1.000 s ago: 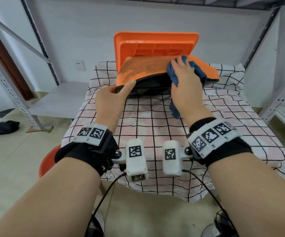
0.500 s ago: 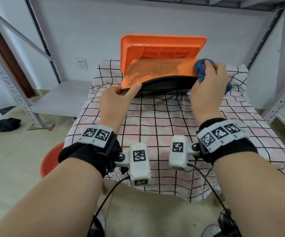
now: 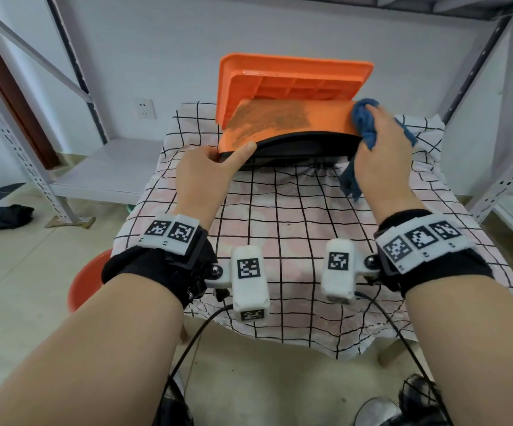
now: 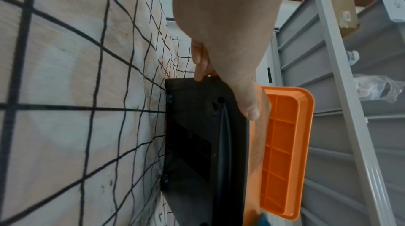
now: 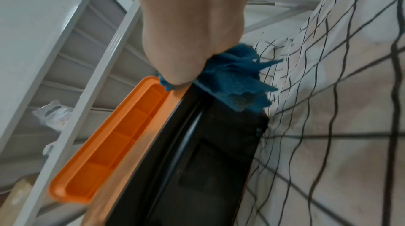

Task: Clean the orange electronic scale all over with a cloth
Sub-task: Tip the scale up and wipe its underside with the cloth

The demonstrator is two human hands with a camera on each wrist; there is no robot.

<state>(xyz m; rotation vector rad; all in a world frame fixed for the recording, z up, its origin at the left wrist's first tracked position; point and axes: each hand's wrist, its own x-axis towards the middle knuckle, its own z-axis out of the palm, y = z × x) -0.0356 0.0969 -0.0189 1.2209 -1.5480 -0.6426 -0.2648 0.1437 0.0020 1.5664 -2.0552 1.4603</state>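
The orange electronic scale (image 3: 289, 124) stands tipped on its edge at the far side of the checked tablecloth (image 3: 295, 229), its black underside (image 4: 197, 143) facing me and its ribbed orange tray (image 3: 292, 84) behind. Brown dirt streaks cover its upturned orange side. My left hand (image 3: 206, 167) grips the scale's left corner, thumb (image 4: 249, 106) on the orange side, fingers behind the corner. My right hand (image 3: 381, 152) holds a bunched blue cloth (image 3: 364, 121) against the scale's right end; a tail of the cloth (image 5: 236, 80) hangs down.
Grey metal shelving posts (image 3: 495, 167) stand right and left of the table, with a low shelf (image 3: 104, 167) at the left. A red stool (image 3: 86, 281) sits below the table's left edge. A dark rag (image 3: 6, 216) lies on the floor. Cables trail from my wrists.
My right hand swept the blue cloth from the middle of the scale's orange side to its right end, where it now stays. The left hand kept its hold on the left corner.
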